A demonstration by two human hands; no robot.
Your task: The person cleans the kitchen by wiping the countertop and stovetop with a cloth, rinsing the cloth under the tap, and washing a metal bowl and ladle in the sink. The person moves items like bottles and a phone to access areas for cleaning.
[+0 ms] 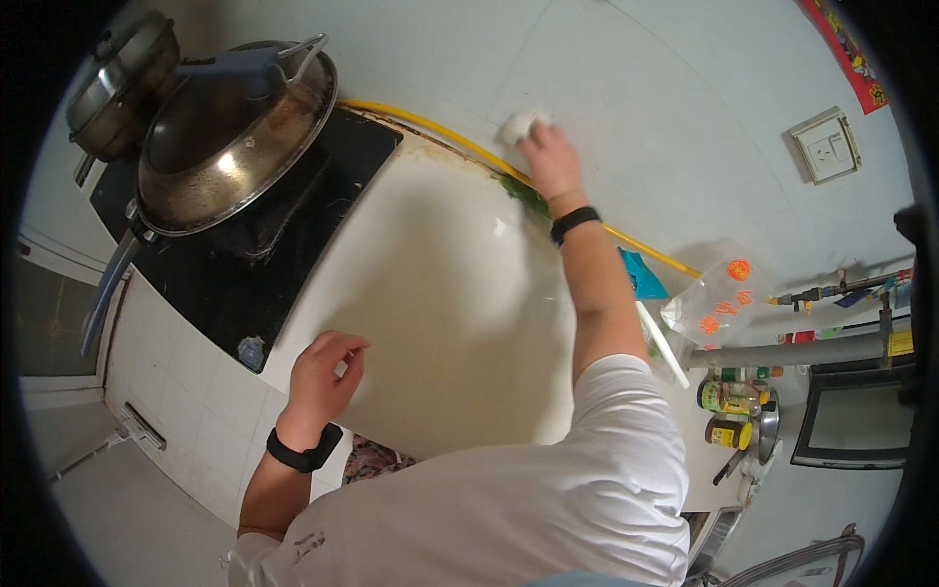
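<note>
My right hand (552,158) reaches across the counter and presses a white wad (519,126), cloth or tissue, against the pale wall (623,95). The wad sits just above a yellow gas hose (440,137) that runs along the wall's foot. Over the near left part of the white countertop (455,330) hovers my left hand (323,378). Its fingers are bent, thumb and forefinger apart, and nothing shows between them. Something green and leafy (522,194) lies by the hose, partly behind my right wrist.
A lidded wok (242,176) stands on the black gas hob (220,293), beside a steel pot (121,88). At right are a blue packet (642,275), a clear printed bag (715,304), several jars (730,396), a knife (728,468) and pipes (799,357). A socket (825,147) is wall-mounted.
</note>
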